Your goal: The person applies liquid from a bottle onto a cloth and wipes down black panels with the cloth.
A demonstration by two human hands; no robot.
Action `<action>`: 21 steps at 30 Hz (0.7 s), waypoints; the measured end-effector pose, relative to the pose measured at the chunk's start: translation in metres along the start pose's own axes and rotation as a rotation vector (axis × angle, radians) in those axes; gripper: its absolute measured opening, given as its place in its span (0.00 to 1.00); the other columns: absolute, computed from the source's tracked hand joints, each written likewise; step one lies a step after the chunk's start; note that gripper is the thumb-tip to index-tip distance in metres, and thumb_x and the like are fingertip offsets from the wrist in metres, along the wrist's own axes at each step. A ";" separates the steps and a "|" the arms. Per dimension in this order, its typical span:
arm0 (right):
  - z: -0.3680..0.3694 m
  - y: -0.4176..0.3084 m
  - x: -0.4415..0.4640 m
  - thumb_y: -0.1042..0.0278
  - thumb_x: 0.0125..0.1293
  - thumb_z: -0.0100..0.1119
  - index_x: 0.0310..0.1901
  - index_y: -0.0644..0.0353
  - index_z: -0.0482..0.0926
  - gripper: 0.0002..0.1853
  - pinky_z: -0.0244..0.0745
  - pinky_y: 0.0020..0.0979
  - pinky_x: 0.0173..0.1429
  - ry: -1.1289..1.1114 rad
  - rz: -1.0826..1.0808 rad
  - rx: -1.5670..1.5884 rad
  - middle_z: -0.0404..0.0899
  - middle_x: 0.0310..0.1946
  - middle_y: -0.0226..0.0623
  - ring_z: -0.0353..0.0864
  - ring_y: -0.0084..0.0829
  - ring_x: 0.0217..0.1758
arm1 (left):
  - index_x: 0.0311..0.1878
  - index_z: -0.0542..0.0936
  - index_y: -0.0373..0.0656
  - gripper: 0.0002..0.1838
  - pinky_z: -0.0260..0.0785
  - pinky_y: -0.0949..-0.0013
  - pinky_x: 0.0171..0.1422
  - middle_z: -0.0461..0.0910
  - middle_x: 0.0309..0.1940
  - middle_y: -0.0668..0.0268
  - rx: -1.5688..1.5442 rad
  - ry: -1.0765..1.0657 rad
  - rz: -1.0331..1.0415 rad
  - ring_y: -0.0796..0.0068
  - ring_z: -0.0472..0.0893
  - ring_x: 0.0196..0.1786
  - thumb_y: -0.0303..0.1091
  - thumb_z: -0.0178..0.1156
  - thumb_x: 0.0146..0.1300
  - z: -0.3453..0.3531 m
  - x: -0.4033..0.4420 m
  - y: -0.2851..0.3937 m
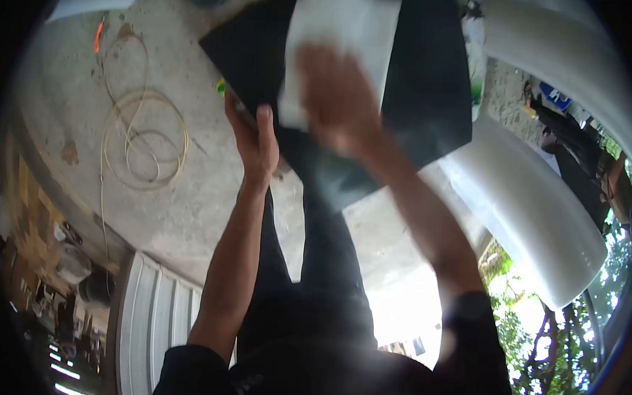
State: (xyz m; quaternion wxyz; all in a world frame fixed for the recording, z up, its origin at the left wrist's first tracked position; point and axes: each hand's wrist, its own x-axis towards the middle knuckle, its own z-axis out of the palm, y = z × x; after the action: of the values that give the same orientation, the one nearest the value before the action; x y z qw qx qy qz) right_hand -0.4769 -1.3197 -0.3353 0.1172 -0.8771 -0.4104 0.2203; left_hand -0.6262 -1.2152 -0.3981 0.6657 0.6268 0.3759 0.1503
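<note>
My left hand (256,145) grips the lower left edge of a dark, flat, angular panel (431,83), its thumb on the near side and its fingers partly hidden behind. A white rectangular sheet (364,25) lies against the panel's face; whether it is paper or cloth I cannot tell. Over the sheet's lower part is my right hand (337,101), smeared by motion. Its fingers are too blurred to show whether they press flat or hold the sheet. Something small, green and yellow (220,86), shows beside the panel's left edge.
A thin pale hose (186,141) lies coiled on the concrete floor (211,215), near an orange-tipped piece (99,37). Large glossy pale curved panels (538,205) stand at the right. Ribbed metal sheeting (148,310) is at lower left, with clutter (70,272) beyond. Trees show at lower right.
</note>
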 end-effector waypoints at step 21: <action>0.014 -0.043 0.092 0.65 0.71 0.52 0.72 0.62 0.69 0.29 0.58 0.51 0.77 0.310 -0.512 -0.069 0.70 0.73 0.46 0.62 0.46 0.79 | 0.81 0.55 0.33 0.35 0.65 0.54 0.77 0.63 0.76 0.37 0.201 0.079 0.083 0.38 0.66 0.77 0.50 0.41 0.82 -0.005 -0.007 0.000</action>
State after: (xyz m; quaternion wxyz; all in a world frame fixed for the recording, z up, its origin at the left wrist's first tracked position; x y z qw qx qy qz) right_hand -0.4610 -1.2209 -0.3578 0.2002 -0.7718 -0.6027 0.0333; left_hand -0.6347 -1.2165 -0.3956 0.5772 0.6993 0.3886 0.1638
